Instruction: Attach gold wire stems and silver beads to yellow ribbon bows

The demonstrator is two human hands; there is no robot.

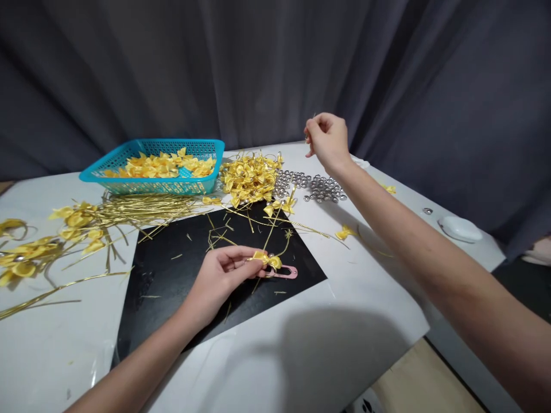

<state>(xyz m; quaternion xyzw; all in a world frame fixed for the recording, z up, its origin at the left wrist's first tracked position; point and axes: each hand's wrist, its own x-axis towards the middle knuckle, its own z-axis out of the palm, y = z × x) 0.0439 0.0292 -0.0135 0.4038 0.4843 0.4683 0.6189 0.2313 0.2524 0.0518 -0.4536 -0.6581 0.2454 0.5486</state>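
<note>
Over the black mat (155, 321), my left hand (221, 281) pinches a yellow ribbon bow (270, 260) together with a pink, slotted flat piece (289, 272). Thin gold cord (272, 226) runs up from the bow, and another strand curls to a frayed end beside it. My right hand (329, 140) is raised above the far side of the table, thumb and fingers closed. A very thin strand shows at its fingertips, too fine to name. Below and left of it lie silver beads (325, 188) and a heap of yellow bows (249, 178).
A turquoise basket (150, 187) of yellow ribbon pieces stands at the back left, with a bundle of gold cords (146, 207) before it. More bows (30, 258) lie at the left edge. A small white dish (460, 228) sits at right. Dark curtains hang behind.
</note>
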